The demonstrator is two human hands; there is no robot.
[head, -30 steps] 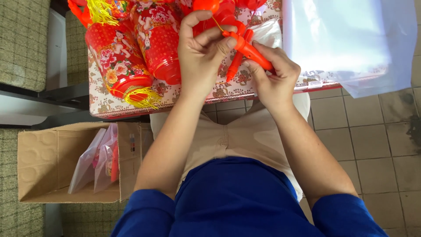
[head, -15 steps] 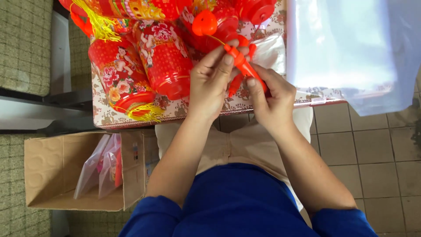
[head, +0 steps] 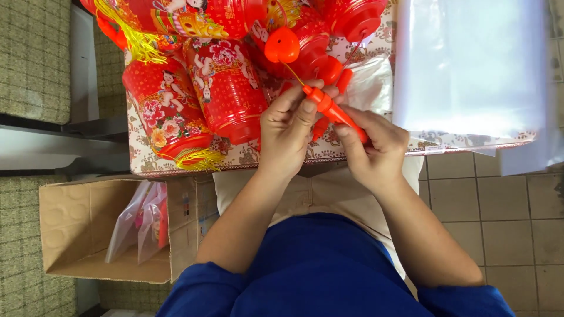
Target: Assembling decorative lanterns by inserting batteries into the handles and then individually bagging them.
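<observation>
Head view: both hands have drifted down toward frame centre since a second ago. Right hand (head: 376, 149) clamped on the orange stick (head: 341, 114); left hand (head: 288, 132) pinching its upper end, where a thin wire, probably, runs to the orange heart (head: 282, 46). Lanterns (head: 226, 88) stay piled upper left on the worktop (head: 235, 161)

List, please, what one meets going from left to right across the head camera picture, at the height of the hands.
Red lantern with figures and flowers → left hand → orange stick → right hand → clear plastic sheet.
</observation>
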